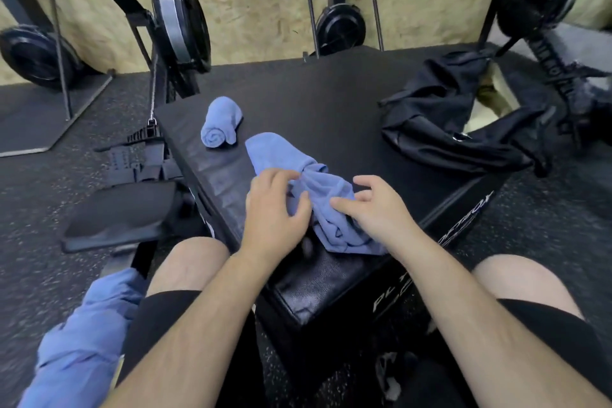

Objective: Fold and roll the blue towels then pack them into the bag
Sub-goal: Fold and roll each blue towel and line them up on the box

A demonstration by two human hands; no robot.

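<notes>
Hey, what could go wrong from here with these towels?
1. The towel that the left hand grips is bunched, not flat, so it may roll up lumpy, and its near end lies close to the box edge and might slip off.
2. The roll lies loose near the box's left edge; a nudge might send it off.
3. The spare towels draped by the left thigh might slide down.

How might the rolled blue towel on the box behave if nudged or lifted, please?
The rolled towel would probably roll, since it lies on its side as a cylinder. Soft cloth with no tie visible, it may loosen when lifted.
</notes>
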